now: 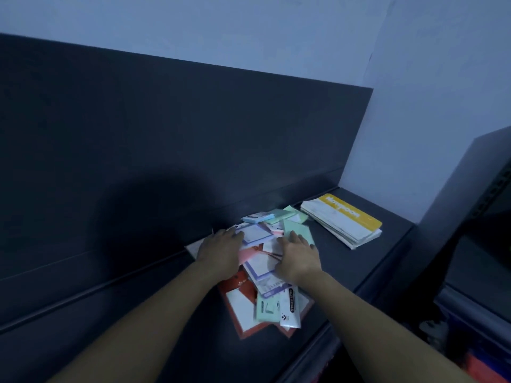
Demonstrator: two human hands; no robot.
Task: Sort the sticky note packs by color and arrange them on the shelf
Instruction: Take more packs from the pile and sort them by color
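Head view: two hands work on the dark shelf [138,313]. Left hand [219,251] lies flat, fingers straight, on a purple-edged pack [254,234]. Between the hands is one heap of sticky note packs [262,268], too overlapped to count and pointing every way. Its long axis runs front edge to back wall. Right hand [300,258] spreads flat on a mint pack [293,226]. Far right sits one yellow-topped stack [345,219].

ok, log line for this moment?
sticky note pile: unsorted on shelf | left hand: on pile, at lavender pack | right hand: on pile, at green pack | yellow-topped stack: apart, right
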